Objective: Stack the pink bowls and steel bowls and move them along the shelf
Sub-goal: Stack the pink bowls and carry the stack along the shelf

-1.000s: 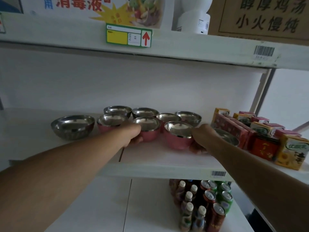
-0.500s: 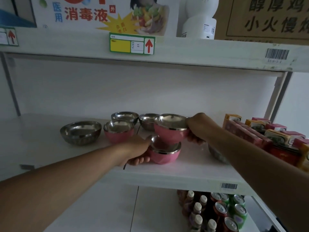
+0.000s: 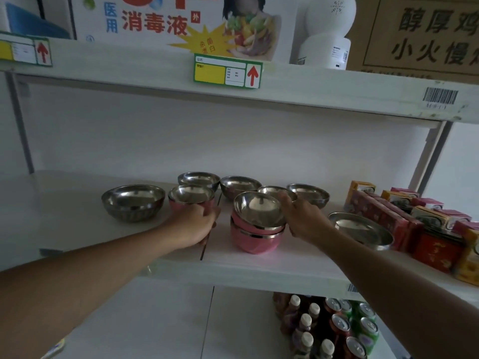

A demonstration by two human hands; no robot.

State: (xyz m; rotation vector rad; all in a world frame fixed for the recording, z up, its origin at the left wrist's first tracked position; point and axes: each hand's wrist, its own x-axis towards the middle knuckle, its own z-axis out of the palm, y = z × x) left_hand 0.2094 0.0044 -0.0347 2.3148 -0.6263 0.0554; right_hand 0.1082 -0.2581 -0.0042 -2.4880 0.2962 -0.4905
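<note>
The lifted pink bowl (image 3: 259, 216) now sits nested, tilted, in another.

I stand before a white laminate shelf board (image 3: 298, 257) backed by a plain white rear panel (image 3: 233, 141), with grey metal uprights (image 3: 19, 125) at its sides. Above my head runs a second white shelf board (image 3: 324, 92) carrying a green-and-yellow price tag with a red arrow (image 3: 228, 74) and a barcode sticker (image 3: 440, 95). The light is dim and even.

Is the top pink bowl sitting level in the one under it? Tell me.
No, the top pink bowl sits tilted in the lower pink bowl, with its rim higher on the left.
</note>
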